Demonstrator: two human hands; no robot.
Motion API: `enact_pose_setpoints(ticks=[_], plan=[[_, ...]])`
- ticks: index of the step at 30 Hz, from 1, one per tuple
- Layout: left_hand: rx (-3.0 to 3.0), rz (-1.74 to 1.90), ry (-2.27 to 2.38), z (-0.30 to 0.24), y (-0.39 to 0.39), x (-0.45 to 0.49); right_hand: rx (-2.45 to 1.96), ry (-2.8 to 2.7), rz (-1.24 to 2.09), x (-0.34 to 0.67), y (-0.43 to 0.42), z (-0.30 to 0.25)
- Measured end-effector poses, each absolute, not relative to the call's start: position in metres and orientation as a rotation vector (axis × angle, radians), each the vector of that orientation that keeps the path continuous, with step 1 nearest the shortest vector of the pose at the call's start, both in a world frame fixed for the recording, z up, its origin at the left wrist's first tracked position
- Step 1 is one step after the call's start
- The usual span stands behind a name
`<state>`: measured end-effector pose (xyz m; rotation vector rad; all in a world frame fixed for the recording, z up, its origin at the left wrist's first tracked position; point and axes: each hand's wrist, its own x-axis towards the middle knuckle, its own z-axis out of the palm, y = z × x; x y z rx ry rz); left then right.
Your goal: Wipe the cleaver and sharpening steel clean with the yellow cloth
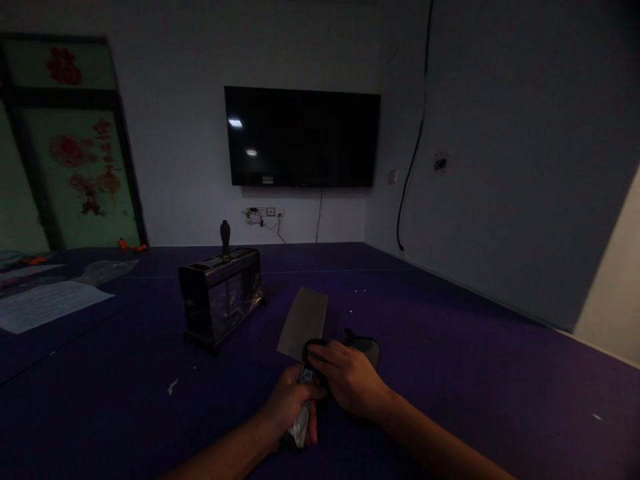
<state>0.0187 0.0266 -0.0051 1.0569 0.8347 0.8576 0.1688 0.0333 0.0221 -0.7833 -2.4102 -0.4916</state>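
Observation:
A cleaver with a wide, pale grey blade (303,323) points away from me above the purple tabletop. My left hand (289,403) is closed around its handle (300,427), which looks whitish and patterned. My right hand (353,377) is closed, its fingers pressed on a black, rounded thing (314,348) at the base of the blade; its kind is unclear in the dim light. Just behind the right hand lies a dark grey object (367,348) with a black edge, partly hidden. Left of the blade stands a black knife block (197,313) with see-through sides and one black handle (225,235) sticking up.
Printed paper (53,303) and clear plastic wrapping (105,271) lie on the tabletop (450,373) at the left. Small orange items (133,247) sit near the door. White scraps (173,387) are scattered about. A wall bounds the right side, with a hanging cable (414,167).

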Motion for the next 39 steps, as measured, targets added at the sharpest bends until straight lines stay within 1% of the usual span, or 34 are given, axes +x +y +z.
enact_pose_setpoints(ticks=[5, 13, 24, 32, 39], plan=[[1.061, 0.854, 0.832, -0.008, 0.027, 0.018, -0.777, -2.443, -0.491, 0.17, 0.034, 0.022], [1.062, 0.844, 0.848, -0.009, 0.026, 0.016, -0.838, -2.344, -0.523, 0.175, 0.04, 0.021], [1.071, 0.845, 0.848, -0.011, 0.027, 0.017, -0.702, -2.412, -0.492, 0.172, 0.035, 0.019], [1.066, 0.844, 0.865, -0.007, 0.023, 0.016, -0.78, -2.383, -0.497, 0.173, 0.037, 0.017], [0.991, 0.811, 0.591, -0.011, 0.025, 0.014, -1.03, -2.08, -0.65, 0.179, 0.044, 0.014]])
